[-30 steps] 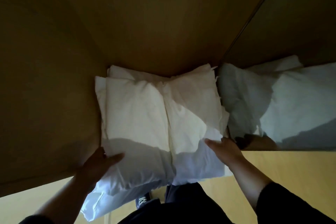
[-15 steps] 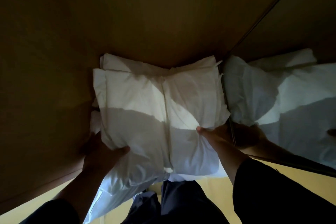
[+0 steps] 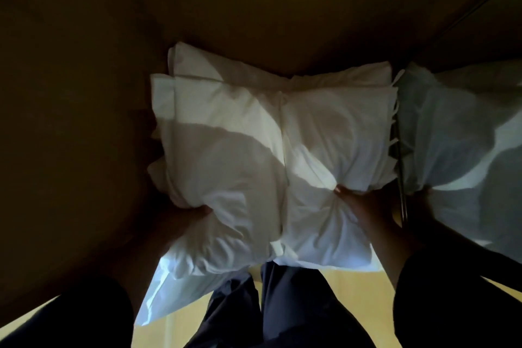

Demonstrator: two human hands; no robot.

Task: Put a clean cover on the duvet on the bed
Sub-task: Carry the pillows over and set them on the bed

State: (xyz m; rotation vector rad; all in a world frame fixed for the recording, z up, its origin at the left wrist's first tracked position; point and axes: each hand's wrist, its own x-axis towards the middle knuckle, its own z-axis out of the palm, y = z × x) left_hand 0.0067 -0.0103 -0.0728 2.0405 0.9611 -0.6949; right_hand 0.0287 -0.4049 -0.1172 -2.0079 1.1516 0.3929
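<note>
My left hand (image 3: 189, 216) gripped the white folded bedding (image 3: 254, 167) at its lower left edge, thumb pressed into the cloth and the other fingers hidden behind it in shadow. My right hand (image 3: 364, 203) pinched the same bundle at about four o'clock from its middle, fingers curled into the fabric so that creases ran out from the grip. Whether this bundle was the duvet or its cover, I could not tell.

In the head view, the bedding filled the centre of the frame, held up in front of a brown wooden panel (image 3: 254, 8) that took up the whole upper half. At three o'clock a mirrored surface (image 3: 466, 127) repeated the white cloth and my right hand. At six o'clock my dark trousers (image 3: 282, 308) showed below the bundle, over a pale yellow floor (image 3: 183, 330). Both dark sleeves (image 3: 452, 297) framed the bottom corners.
</note>
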